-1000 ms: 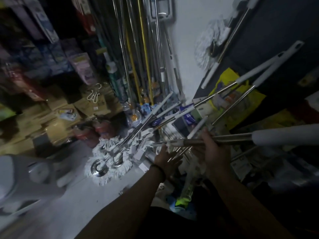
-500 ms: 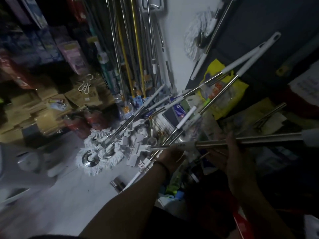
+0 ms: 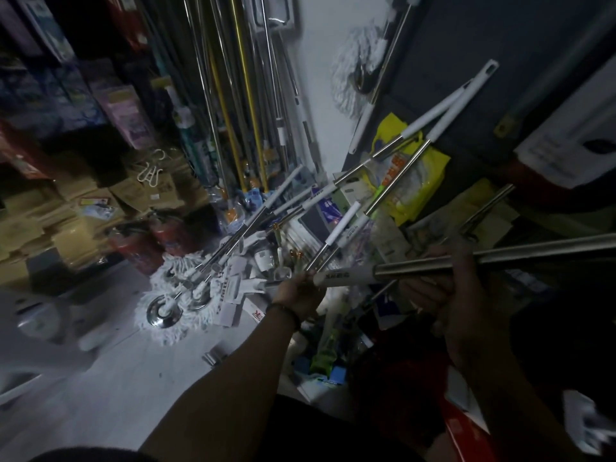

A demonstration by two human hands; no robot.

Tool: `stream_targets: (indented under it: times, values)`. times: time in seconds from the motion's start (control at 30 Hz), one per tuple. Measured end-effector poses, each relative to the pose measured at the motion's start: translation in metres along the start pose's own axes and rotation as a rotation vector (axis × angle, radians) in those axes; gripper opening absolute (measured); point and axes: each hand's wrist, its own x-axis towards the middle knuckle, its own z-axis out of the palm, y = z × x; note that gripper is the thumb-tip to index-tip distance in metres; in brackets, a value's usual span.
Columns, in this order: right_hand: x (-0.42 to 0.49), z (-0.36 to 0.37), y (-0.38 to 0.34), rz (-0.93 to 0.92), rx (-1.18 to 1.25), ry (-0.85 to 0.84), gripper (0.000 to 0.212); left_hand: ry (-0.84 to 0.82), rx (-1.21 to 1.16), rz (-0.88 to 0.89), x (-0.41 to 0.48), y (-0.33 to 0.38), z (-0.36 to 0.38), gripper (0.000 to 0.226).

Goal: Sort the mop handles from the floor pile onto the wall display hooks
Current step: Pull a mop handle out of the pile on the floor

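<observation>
I am looking into a crowded household-goods shop: packaged wares on the left shelves (image 3: 110, 105), stacked cardboard boxes (image 3: 66, 221), and many mop poles (image 3: 233, 95) ranked against the far wall.

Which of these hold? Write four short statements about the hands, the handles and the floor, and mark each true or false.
1. The right hand grips a steel mop handle. True.
2. The left hand hangs empty at the person's side. False: it is raised and holds that handle's white end.
3. The mop heads on the floor are black. False: they are white.
4. A dark band circles the left wrist. True.
</observation>
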Motion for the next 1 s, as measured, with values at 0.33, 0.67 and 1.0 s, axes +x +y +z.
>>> stream_targets:
  times: [0.33, 0.67, 1.0]
  values:
    - [-0.034, 0.027, 0.036, -0.222, -0.943, -0.515, 0.008, -0.064, 0.142, 0.119, -0.035, -0.047, 0.013, 0.022]
    - [-0.011, 0.069, 0.054, -0.466, -1.937, -0.499, 0.032, -0.086, 0.433, 0.299, -0.088, -0.066, 0.015, 0.031]
    - [-0.016, 0.069, 0.073, -0.593, -1.644, -0.208, 0.057, -0.127, 0.436, 0.267, -0.111, 0.055, -0.034, 0.08]
